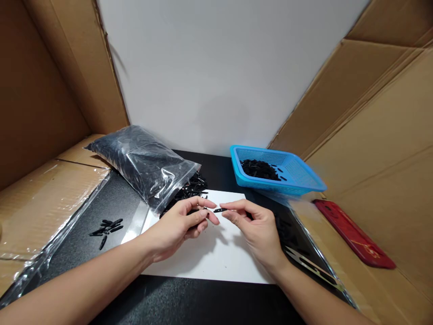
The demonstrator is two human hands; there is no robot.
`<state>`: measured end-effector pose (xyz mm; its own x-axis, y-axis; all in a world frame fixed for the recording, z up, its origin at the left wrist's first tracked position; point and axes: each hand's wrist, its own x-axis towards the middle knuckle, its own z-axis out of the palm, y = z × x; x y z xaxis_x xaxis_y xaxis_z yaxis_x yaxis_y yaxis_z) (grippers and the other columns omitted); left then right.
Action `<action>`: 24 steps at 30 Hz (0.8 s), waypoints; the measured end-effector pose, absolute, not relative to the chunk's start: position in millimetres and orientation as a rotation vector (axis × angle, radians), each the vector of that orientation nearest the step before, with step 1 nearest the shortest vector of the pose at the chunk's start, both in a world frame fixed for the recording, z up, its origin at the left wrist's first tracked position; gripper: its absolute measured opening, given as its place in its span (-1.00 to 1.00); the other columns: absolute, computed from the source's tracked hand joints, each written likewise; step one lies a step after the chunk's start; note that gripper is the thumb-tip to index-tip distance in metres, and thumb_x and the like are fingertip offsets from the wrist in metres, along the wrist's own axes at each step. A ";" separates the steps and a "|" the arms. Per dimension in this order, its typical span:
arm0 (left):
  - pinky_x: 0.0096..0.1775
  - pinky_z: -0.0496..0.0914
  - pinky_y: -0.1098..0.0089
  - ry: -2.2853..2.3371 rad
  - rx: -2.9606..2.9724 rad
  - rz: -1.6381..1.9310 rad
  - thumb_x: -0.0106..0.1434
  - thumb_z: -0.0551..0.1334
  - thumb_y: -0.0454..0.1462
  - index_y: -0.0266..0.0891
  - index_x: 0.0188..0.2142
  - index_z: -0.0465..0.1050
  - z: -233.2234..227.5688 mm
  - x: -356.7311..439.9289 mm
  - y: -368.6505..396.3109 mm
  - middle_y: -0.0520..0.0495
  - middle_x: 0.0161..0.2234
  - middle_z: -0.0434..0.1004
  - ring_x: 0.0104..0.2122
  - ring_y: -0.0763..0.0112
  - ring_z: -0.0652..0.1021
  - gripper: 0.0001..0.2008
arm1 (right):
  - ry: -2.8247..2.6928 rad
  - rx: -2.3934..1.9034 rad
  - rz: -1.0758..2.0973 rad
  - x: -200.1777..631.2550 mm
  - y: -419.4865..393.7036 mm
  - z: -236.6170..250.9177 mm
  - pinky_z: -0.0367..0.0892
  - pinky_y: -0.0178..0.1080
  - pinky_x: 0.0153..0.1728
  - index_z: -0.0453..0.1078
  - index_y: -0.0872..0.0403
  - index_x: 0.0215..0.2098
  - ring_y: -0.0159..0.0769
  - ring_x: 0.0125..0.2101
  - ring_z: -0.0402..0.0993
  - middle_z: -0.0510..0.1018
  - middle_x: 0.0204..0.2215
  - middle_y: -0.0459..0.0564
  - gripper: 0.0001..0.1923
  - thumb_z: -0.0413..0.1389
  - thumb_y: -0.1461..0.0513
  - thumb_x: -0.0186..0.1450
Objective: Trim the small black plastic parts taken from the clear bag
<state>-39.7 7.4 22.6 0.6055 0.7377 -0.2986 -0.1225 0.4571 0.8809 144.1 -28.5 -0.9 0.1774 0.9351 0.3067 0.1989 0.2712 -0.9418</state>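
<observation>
Above the white sheet, my right hand pinches a small, slim black piece between thumb and forefinger. Its free end points left, toward my other hand. My left hand is curled close by, thumb against the fingers, with a bit of dark material showing between them. How many pieces that hand holds is hidden. Right behind it, a pile of similar black pieces lies at the mouth of a clear plastic bag filled with dark contents.
A blue basket at the back right holds many black pieces. Several more black pieces lie on the black mat at left. Metal tweezers and a red case are at right. Cardboard walls enclose the sides.
</observation>
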 end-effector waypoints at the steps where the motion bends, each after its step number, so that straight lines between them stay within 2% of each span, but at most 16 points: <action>1: -0.47 0.05 0.48 0.746 0.967 0.596 0.26 0.30 -0.21 -0.28 -0.16 0.44 21.6 -39.2 6.7 -0.05 -0.32 0.54 -0.54 0.62 0.24 -0.79 | -1.295 -1.192 0.766 144.1 -28.7 -0.6 0.36 -0.25 -0.49 0.63 0.01 -0.41 -0.25 -0.51 0.49 0.67 -0.49 0.00 -0.92 0.31 0.19 0.12; 5: -0.51 -0.05 0.46 0.717 1.014 0.591 0.27 0.29 -0.11 -0.26 -0.26 0.37 19.8 -37.5 6.0 -0.04 -0.40 0.56 -0.58 0.62 0.19 -0.75 | -1.297 -1.179 0.785 145.1 -29.1 0.0 0.41 -0.21 -0.43 0.63 0.00 -0.41 -0.20 -0.45 0.54 0.69 -0.46 0.02 -0.92 0.33 0.18 0.12; 11: -0.53 -0.09 0.45 0.755 1.020 0.624 0.20 0.34 -0.08 -0.25 -0.41 0.34 21.0 -36.0 8.2 0.08 -0.59 0.43 -0.63 0.62 0.15 -0.69 | -1.339 -1.205 0.746 145.8 -29.3 -1.6 0.29 -0.25 -0.50 0.62 0.02 -0.38 -0.29 -0.52 0.39 0.63 -0.49 -0.01 -0.89 0.30 0.16 0.15; 14: -0.52 -0.08 0.45 0.761 1.004 0.650 0.19 0.37 -0.13 -0.26 -0.38 0.39 22.1 -36.2 7.6 0.03 -0.51 0.49 -0.61 0.63 0.17 -0.74 | -1.296 -1.196 0.800 143.5 -29.7 -1.2 0.15 -0.31 -0.56 0.56 0.04 -0.38 -0.39 -0.59 0.21 0.43 -0.62 -0.13 -0.88 0.29 0.17 0.15; 17: -0.52 -0.06 0.46 0.770 0.973 0.649 0.23 0.33 -0.17 -0.28 -0.27 0.43 23.3 -36.5 6.3 -0.03 -0.38 0.57 -0.59 0.64 0.17 -0.79 | -1.086 -1.036 1.117 140.9 -29.2 1.6 -0.04 -0.36 -0.64 0.36 0.04 -0.46 -0.48 -0.68 -0.01 0.24 -0.67 -0.24 -0.82 0.19 0.13 0.21; 19: -0.51 -0.03 0.47 0.787 0.970 0.652 0.25 0.31 -0.20 -0.28 -0.23 0.43 23.8 -36.3 5.5 -0.06 -0.34 0.59 -0.59 0.64 0.17 -0.80 | -0.951 -0.913 1.344 140.1 -28.1 4.3 -0.12 -0.36 -0.67 0.21 0.03 -0.52 -0.51 -0.72 -0.09 0.22 -0.68 -0.25 -0.73 0.11 0.10 0.25; 21: -0.50 0.00 0.47 0.804 0.988 0.663 0.26 0.30 -0.20 -0.29 -0.23 0.41 24.1 -35.5 4.9 -0.08 -0.32 0.61 -0.59 0.64 0.18 -0.80 | -0.916 -0.896 1.453 140.4 -26.6 6.3 -0.14 -0.36 -0.69 0.14 0.03 -0.56 -0.53 -0.74 -0.12 0.26 -0.68 -0.23 -0.66 0.08 0.07 0.27; 24: -0.49 0.03 0.47 0.813 1.029 0.678 0.26 0.30 -0.17 -0.29 -0.26 0.39 23.7 -34.0 4.4 -0.09 -0.32 0.62 -0.59 0.64 0.19 -0.78 | -1.034 -1.025 1.367 141.6 -25.7 6.1 -0.16 -0.37 -0.68 0.25 0.04 -0.49 -0.53 -0.72 -0.12 0.26 -0.67 -0.25 -0.68 0.14 0.02 0.27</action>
